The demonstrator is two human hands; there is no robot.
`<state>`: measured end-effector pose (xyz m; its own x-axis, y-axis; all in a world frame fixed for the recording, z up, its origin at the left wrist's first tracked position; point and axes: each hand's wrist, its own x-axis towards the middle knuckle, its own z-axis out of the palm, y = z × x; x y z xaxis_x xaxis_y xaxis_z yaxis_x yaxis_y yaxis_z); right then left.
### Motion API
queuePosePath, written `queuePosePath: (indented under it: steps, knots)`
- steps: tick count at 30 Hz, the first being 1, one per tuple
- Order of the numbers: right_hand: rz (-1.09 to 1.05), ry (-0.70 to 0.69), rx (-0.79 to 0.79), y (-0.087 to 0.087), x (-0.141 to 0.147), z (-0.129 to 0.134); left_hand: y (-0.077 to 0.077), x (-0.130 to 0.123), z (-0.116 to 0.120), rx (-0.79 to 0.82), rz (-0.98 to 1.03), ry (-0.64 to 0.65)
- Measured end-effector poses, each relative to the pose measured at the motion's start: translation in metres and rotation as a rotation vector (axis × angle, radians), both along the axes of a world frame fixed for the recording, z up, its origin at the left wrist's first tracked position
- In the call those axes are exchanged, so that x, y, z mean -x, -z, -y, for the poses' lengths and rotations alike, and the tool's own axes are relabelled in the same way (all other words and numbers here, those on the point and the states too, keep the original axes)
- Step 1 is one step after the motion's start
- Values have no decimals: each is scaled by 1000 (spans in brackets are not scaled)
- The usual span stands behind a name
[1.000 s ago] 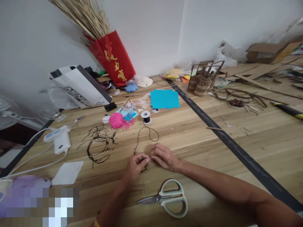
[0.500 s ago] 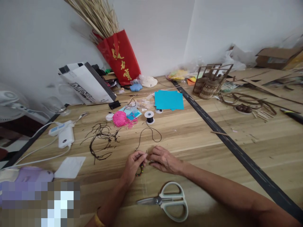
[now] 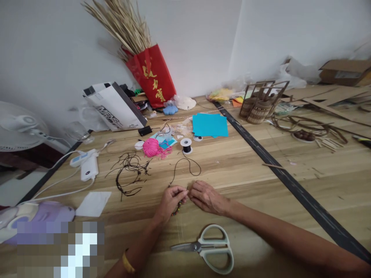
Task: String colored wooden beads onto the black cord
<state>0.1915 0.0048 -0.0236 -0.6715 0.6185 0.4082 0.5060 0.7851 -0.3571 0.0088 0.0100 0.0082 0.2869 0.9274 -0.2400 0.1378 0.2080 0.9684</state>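
Note:
My left hand (image 3: 171, 201) is closed in a pinch on a small beaded bracelet (image 3: 176, 211) of dark, red and green beads, which hangs below the fingers. Close beside it, my right hand (image 3: 207, 197) has its fingers pressed together at the left fingertips; whatever they grip is too small to make out. A short dark cord end pokes up between the hands. Black cord (image 3: 189, 162) runs from the left hand in a loose loop to a white spool (image 3: 186, 146). White-handled scissors (image 3: 213, 247) lie nearer me, blades pointing left.
Black cord scraps (image 3: 129, 173) lie left of the hands. Behind are a pink yarn ball (image 3: 151, 148), blue paper sheets (image 3: 210, 124) and a red bag (image 3: 158, 77). Small woven baskets (image 3: 257, 110) stand at right. A white power bank (image 3: 89, 166) and cables lie left.
The view has shifted slightly, so everything sits a little farther right. My right fingers have drawn together against the left fingertips. The bracelet stays in my left hand.

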Motion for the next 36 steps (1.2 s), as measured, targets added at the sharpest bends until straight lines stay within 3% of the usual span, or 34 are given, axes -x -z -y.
queuePosePath:
  steps: [5,9,16,21,28,36]
  knots:
    - [-86,-17,60,-3,-4,2,5,-4,-1,5,14,-5]
    - [-247,-74,224,-10,-13,2,8,-8,-2,-59,-28,-13]
    - [-477,162,448,-10,-25,-7,17,-8,-2,-170,-154,12]
    - [-432,204,384,-11,-30,-9,18,-4,-3,-198,-189,65]
    - [-194,0,251,-14,-39,-17,11,-5,-4,-287,-237,86]
    - [155,11,60,-12,-33,-16,18,-7,-5,-184,-221,48]
